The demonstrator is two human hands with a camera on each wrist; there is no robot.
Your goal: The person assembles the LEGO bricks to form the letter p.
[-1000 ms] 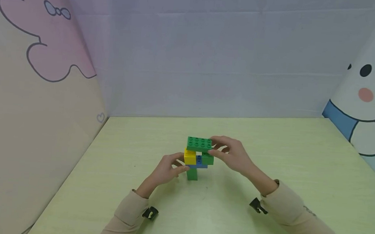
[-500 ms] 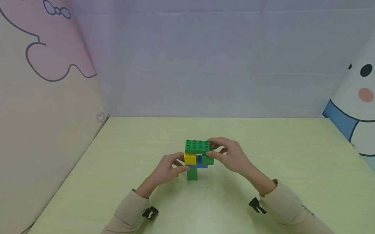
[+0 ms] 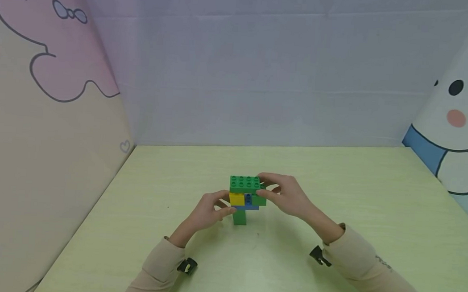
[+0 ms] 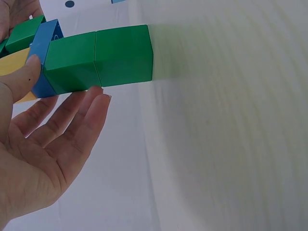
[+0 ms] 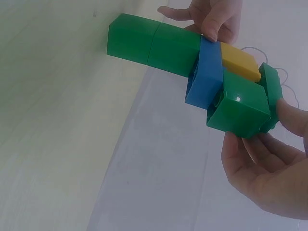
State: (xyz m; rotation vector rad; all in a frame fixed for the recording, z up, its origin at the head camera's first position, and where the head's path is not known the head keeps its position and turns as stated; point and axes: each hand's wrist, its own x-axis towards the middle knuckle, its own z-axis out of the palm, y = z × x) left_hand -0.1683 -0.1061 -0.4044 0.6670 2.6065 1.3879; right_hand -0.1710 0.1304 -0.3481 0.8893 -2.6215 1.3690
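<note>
Two green bricks (image 4: 98,60) form an upright column on the table. On top of it lies a blue brick (image 5: 207,77), bearing a yellow brick (image 3: 236,199) on the left and a green brick (image 5: 243,106) on the right. My left hand (image 3: 210,211) steadies this stack, its thumb on the blue brick near the yellow one and its fingers behind. Between thumb and fingers, my right hand (image 3: 289,195) pinches the right end of a flat green eight-stud brick (image 3: 245,182). That brick lies across the top, close over the yellow and green bricks.
The pale yellow-green table (image 3: 336,183) extends around the stack. A light cloth backdrop (image 3: 242,75) rises behind it, with printed cartoon panels at both sides. Black buckles (image 3: 187,266) hang by both sleeve cuffs.
My right hand has brought the flat green brick down and slightly left, from a gap above the stack to right at the yellow brick's top. The left hand has stayed in place.
</note>
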